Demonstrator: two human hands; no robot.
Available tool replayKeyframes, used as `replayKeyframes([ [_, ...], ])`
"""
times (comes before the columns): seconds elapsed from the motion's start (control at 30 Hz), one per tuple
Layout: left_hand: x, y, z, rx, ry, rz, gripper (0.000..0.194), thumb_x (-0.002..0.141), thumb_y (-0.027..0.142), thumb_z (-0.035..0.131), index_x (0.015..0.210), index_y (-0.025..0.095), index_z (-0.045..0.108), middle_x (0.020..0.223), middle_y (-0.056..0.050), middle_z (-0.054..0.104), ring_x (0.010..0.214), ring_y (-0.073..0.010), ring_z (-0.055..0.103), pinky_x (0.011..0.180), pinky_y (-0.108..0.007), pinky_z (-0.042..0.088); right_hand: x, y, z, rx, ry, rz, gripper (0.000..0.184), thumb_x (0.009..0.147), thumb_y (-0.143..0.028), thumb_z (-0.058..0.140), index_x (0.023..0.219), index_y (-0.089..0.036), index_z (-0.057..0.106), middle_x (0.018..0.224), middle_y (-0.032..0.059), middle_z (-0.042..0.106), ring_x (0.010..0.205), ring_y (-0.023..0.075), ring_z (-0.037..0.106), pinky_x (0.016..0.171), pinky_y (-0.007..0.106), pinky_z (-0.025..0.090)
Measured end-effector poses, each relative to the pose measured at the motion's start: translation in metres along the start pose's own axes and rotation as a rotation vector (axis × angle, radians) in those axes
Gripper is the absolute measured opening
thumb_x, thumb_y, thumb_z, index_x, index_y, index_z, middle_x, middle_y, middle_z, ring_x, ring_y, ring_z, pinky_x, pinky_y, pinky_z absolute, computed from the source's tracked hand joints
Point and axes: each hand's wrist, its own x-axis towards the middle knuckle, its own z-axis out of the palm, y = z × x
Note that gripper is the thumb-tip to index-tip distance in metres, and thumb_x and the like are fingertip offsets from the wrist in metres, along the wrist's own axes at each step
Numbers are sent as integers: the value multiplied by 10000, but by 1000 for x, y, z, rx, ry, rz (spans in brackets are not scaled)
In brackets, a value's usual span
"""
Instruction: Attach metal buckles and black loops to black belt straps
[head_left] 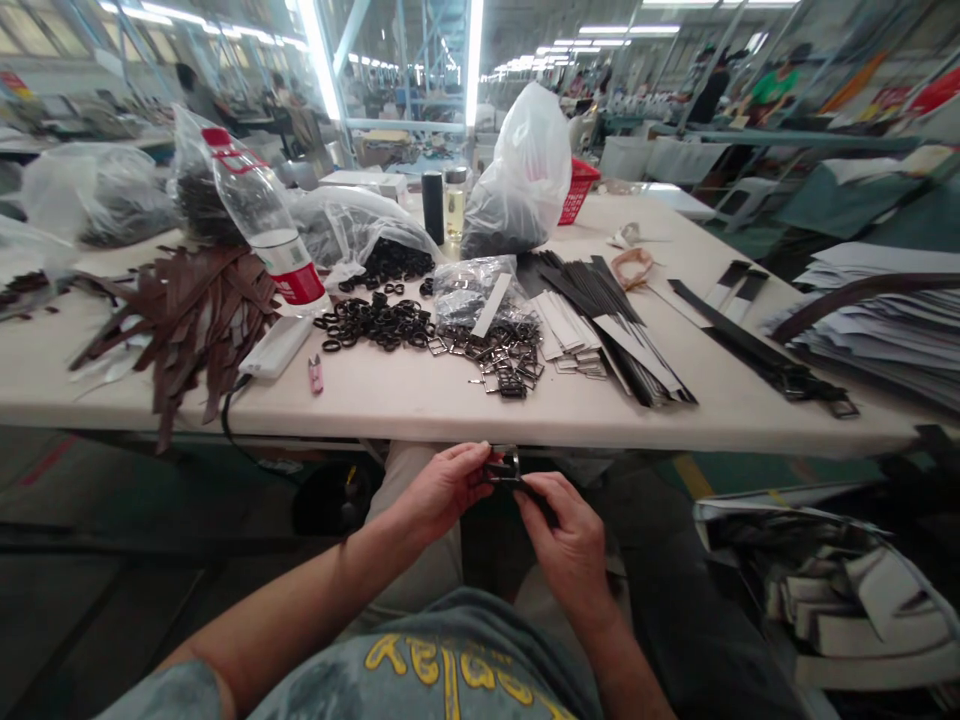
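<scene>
My L hand (pixel 454 482) pinches the buckle (pixel 517 462) by its left end, lower centre of frame; my R hand (pixel 566 530) has its fingers closed on the dark strap (pixel 519 485), just beside. Step now, prob.: working strap at buckle; next move calls for steady grip. Above, approx. mid-frame: loose buckles (pixel 517 360).

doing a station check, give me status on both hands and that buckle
Left fingers pinching metal buckle. Right fingers at its near edge. Nothing visibly in the way.
</scene>
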Motion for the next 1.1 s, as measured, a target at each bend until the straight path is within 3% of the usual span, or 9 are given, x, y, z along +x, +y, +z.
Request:
replayKeyframes([
  [0.17, 9, 11, -3, 50, 66, 219, 358, 665, 429, 855, 803, 127, 722, 827, -60, 753, 760, -134, 691, 692, -216, 523, 3, 8, -24, 70, 72, 240, 229, 871, -408, 641, 896, -192, 714, 772, 28, 685, 702, 182, 621, 645, 274, 514],
  [0.27, 13, 20, 4, 45, 75, 280, 375, 651, 437, 860, 804, 129, 710, 808, -61, 755, 763, -150, 703, 677, -222, 525, 8, -1, -34, 376, -101, 467, 336, 816, -501, 693, 885, -173, 723, 720, 22, 673, 618, 163, 589, 558, 254, 480],
  [0.37, 13, 22, 17, 12, 43, 303, 388, 640, 440, 865, 810, 135, 695, 795, -54, 753, 751, -154, 708, 658, -218, 527, 15, -19, -27, 729, -340, 675, 371, 746, -520, 765, 845, -166, 716, 661, 2, 644, 536, 117, 534, 503, 217, 420],
  [0.47, 9, 19, 30, -44, -1, 318, 389, 634, 439, 869, 806, 139, 691, 746, -39, 738, 691, -139, 689, 634, -214, 522, 25, -33, -6, 1013, -350, 795, 379, 656, -478, 847, 812, -166, 700, 606, -28, 591, 495, 73, 469, 477, 176, 355],
  [0.6, 5, 15, 37, -133, -67, 345, 380, 652, 452, 854, 843, 169, 688, 752, -19, 723, 683, -136, 671, 640, -225, 528, 32, -37, 16, 1229, -286, 842, 366, 640, -427, 869, 814, -171, 674, 597, -43, 540, 473, 62, 403, 459, 173, 329],
  [0.77, 6, 15, 33, -191, -151, 361, 355, 686, 475, 827, 831, 202, 652, 875, -4, 694, 784, -135, 666, 689, -222, 536, 28, -37, 23, 1424, -272, 787, 317, 710, -404, 833, 731, -169, 621, 609, -54, 458, 470, 51, 328, 447, 173, 297],
  [0.9, 5, 16, 32, -213, -205, 365, 429, 636, 517, 848, 760, 192, 598, 889, 1, 649, 842, -141, 657, 775, -246, 543, 26, -39, 23, 1417, -250, 771, 294, 751, -402, 813, 736, -165, 640, 600, -50, 465, 466, 50, 334, 429, 170, 287],
  [1.1, 0, 21, 34, -231, -313, 387, 341, 664, 378, 863, 692, 166, 597, 855, 6, 616, 835, -116, 650, 806, -218, 528, 28, -43, 22, 1344, -180, 814, 302, 669, -350, 888, 816, -146, 721, 588, -41, 539, 489, 45, 400, 457, 149, 328],
])
